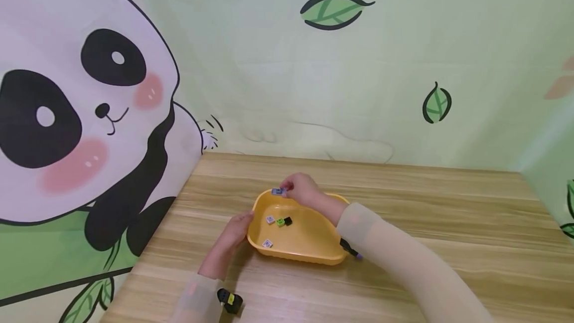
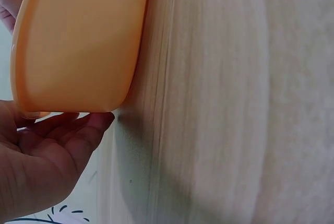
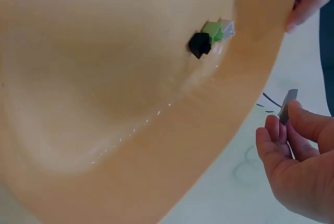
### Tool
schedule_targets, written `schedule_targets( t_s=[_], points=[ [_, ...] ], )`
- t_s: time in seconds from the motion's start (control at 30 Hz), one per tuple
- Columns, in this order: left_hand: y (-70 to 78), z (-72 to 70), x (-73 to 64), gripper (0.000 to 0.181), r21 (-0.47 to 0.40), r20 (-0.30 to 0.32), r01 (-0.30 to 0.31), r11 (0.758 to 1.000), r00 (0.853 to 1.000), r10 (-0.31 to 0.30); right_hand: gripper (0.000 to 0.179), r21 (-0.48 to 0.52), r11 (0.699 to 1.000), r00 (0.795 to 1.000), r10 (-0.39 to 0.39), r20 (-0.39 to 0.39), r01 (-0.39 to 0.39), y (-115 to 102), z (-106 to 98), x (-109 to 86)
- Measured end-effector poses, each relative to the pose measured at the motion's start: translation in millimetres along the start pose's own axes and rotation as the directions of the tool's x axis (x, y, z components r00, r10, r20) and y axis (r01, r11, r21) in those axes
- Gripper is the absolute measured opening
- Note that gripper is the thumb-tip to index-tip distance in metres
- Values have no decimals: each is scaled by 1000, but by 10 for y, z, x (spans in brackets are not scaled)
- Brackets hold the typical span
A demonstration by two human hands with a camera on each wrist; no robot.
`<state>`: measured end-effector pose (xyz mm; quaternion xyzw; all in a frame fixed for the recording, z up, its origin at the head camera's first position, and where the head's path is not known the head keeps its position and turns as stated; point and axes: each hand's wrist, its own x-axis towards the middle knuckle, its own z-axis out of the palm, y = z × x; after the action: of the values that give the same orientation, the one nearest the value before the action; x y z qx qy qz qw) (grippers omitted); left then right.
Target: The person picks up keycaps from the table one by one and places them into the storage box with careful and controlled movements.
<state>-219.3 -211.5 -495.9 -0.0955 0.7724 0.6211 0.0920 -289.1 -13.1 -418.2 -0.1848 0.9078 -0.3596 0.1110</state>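
Observation:
A yellow-orange plastic tub (image 1: 305, 243) stands on the wooden table. My left hand (image 1: 236, 231) grips its left end, with the thumb at the rim and the fingers (image 2: 86, 130) against the outer wall. Above the far rim, my right hand (image 1: 306, 192) pinches a small grey toy building brick (image 3: 288, 106) between thumb and fingertips. Inside the tub lie a white brick (image 1: 270, 220), a green brick (image 1: 280, 222) next to a black brick (image 1: 288, 221), and another white brick (image 1: 267, 243) nearer the front.
A black brick build (image 1: 230, 301) with a yellow piece sits by my left sleeve. Beside the tub's right end is a black and purple build (image 1: 348, 248), partly covered by my right sleeve. A printed panda backdrop (image 1: 278, 88) rises behind the wooden table (image 1: 448, 223).

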Motion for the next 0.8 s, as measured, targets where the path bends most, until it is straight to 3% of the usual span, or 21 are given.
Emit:
schedule_targets(
  t_s=[0.27, 0.5, 0.8],
  points=[
    [-4, -10, 16, 48, 8, 1, -13, 1000, 1000, 13, 25, -29, 1000, 999, -9, 40, 10, 27, 57, 50],
    [14, -13, 11, 48, 28, -21, 1, 1000, 1000, 0, 22, -81, 994, 995, -72, 69, 78, 25, 159, 100],
    [4, 7, -1, 48, 34, -33, 8, 999, 999, -7, 19, -145, 984, 989, -89, 116, 105, 31, 319, 141]
  ],
)
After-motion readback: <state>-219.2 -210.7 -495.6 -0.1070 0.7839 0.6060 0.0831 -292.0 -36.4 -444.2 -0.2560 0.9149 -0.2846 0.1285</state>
